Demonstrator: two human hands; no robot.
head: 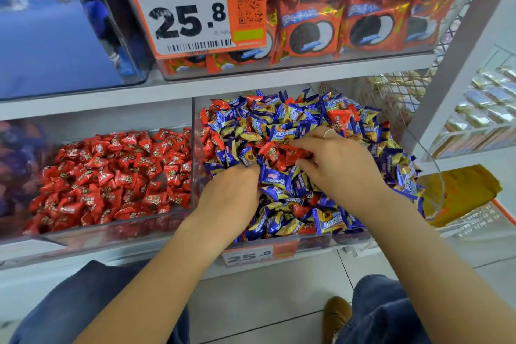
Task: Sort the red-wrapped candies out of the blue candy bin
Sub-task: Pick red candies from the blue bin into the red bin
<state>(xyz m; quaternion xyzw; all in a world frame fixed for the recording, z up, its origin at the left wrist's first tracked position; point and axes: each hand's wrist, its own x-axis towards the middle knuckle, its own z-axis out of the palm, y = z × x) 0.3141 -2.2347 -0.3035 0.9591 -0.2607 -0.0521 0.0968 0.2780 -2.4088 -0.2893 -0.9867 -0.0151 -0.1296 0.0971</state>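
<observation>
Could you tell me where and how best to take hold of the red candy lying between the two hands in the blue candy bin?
Pinch the red candy by its puffed middle, coming straight down from above: it lies on top of the heap with its face exposed, while blue candies crowd its sides. The right hand, whose fingers already reach toward it, looks best placed; the left hand is buried lower.

This is a shop, at a bulk sweets display. A large orange-and-white paper price tag [195, 7] printed "25.8", with barcode and QR code, hangs on an upper clear plastic bin of orange-wrapped sandwich biscuits [349, 25]. On the white metal shelf [95, 103] beneath, clear plastic bins [192, 148] hold loose wrapped candies, with a smaller orange price label [251, 255] at its front edge.
</observation>
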